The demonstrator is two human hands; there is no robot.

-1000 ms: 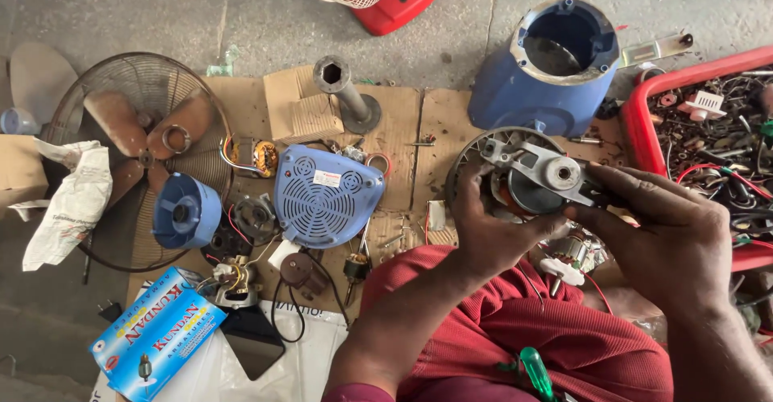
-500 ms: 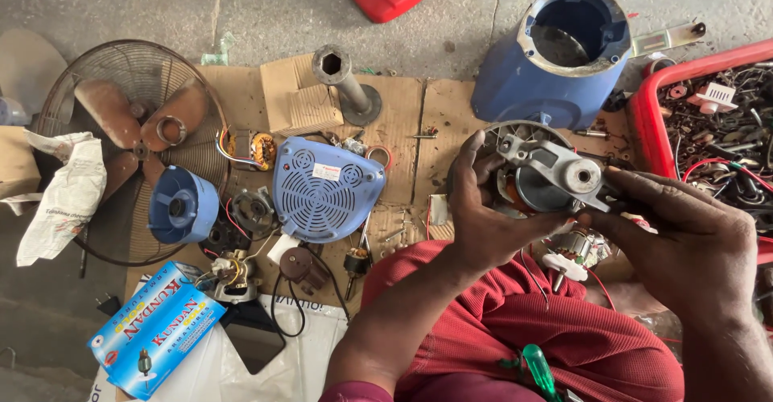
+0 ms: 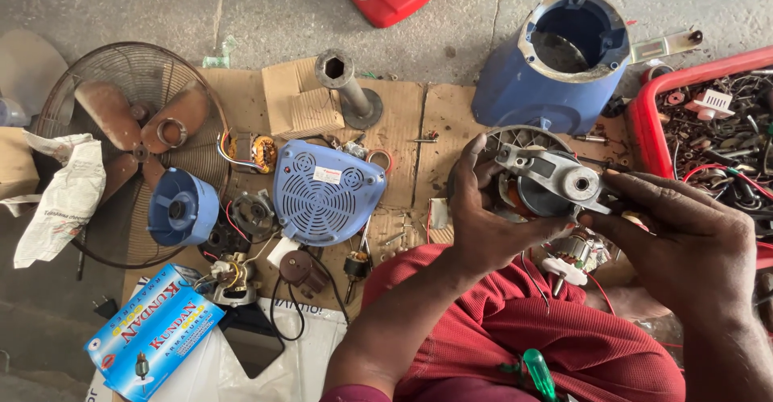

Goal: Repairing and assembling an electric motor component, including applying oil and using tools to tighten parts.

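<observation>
Metal motor [image 3: 547, 181] sits above the lap, left hand [image 3: 483, 217] clamped round its rim, right hand [image 3: 684, 241] fingers pinching its bracket. A loose grip could drop it onto the armature [image 3: 573, 251] below.

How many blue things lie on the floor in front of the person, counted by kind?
Blue housing: 1
Blue vented cover: 1
Blue cup-shaped part: 1
Blue cardboard box: 1
Total: 4
</observation>
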